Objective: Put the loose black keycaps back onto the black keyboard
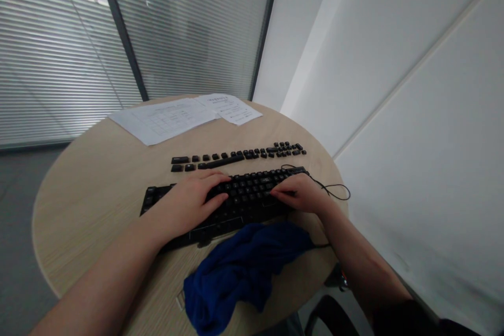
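Note:
A black keyboard (252, 189) lies at a slant on the round wooden table. My left hand (197, 199) rests over its left-middle part, thumb and fingers apart, holding nothing. Toward the keyboard's right end, my right hand (297, 192) has its thumb and forefinger close together on the keys; whatever may be between the fingertips is too small to make out. Loose black keycaps (224, 156) are laid out in rows just beyond the keyboard, with a long spacebar key (225, 161) among them. A crumpled blue cloth (244, 268) lies on the near side of the keyboard.
Printed paper sheets (169, 118) lie at the table's far edge. A thin black cable (334, 189) loops at the keyboard's right. White wall (413, 115) stands close on the right, and glass with blinds (189, 31) is behind the table (74, 184). Part of a chair (331, 315) shows below.

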The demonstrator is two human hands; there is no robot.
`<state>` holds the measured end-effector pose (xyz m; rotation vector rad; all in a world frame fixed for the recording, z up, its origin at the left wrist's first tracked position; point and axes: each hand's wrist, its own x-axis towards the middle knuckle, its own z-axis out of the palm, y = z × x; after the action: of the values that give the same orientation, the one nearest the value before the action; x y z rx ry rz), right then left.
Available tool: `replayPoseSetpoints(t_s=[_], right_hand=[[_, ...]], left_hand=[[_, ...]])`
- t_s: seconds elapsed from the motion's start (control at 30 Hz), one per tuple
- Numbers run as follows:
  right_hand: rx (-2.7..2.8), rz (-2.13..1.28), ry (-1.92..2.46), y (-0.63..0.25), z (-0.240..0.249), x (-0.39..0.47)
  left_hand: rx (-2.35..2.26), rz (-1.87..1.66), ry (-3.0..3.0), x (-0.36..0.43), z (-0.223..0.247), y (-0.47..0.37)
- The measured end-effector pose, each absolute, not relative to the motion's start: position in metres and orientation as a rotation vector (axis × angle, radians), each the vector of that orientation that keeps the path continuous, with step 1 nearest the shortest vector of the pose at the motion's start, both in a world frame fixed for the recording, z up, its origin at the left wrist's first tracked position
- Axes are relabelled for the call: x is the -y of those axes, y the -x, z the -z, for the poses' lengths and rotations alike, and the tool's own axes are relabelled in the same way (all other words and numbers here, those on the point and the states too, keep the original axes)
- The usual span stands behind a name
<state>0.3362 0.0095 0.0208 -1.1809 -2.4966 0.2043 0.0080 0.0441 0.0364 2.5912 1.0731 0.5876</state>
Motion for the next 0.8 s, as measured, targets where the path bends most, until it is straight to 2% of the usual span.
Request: replayPoseSetpoints(t_s=[0.17,0.4,0.57,0.8], right_hand=[[2.214,-0.096,1.392,-0.357,-0.042,-0.025],[2.252,-0.035,1.701,-0.379,-0.065,-0.069],[2.176,-0.084,1.496,-0.365,-0.047,-0.060],[2.453,-0.306,1.187,-0.350,-0.027,-0.042]], left_hand=[[-1.064,-0.602,-2.606,-0.047,-0.032,-0.007],[-1.079,-0.582,-2.822,-0.030,-0.033,-0.022],[-0.835,-0.518,-2.911,-0.012,-0.026,-0.043],[-0.829,-0.331,-2.931,-0.017,-0.020,-0.059]])
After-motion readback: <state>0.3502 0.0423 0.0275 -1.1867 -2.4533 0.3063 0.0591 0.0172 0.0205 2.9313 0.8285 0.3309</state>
